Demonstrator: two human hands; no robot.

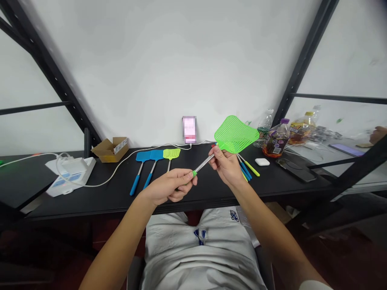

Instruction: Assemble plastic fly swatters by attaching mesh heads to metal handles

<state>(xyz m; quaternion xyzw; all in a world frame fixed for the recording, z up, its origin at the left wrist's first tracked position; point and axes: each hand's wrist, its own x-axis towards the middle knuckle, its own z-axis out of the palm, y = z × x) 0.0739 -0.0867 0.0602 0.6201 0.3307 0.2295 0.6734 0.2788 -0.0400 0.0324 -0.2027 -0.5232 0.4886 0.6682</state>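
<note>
While the green fly swatter (pixel 211 156) is held over the black surface (pixel 109 197), its long axis slants from the grip (pixel 194 173) at lower left to the mesh head (pixel 237 135) at upper right. The left hand (pixel 171 186) wraps the grip, thumb forward — the right hand (pixel 226 166), higher, pinches the metal shaft (pixel 203 164) near the head.

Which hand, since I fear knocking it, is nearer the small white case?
Right. The right hand, holding the green swatter near its head, is left of the white case; the left hand, on the handle, is farther left.
</note>
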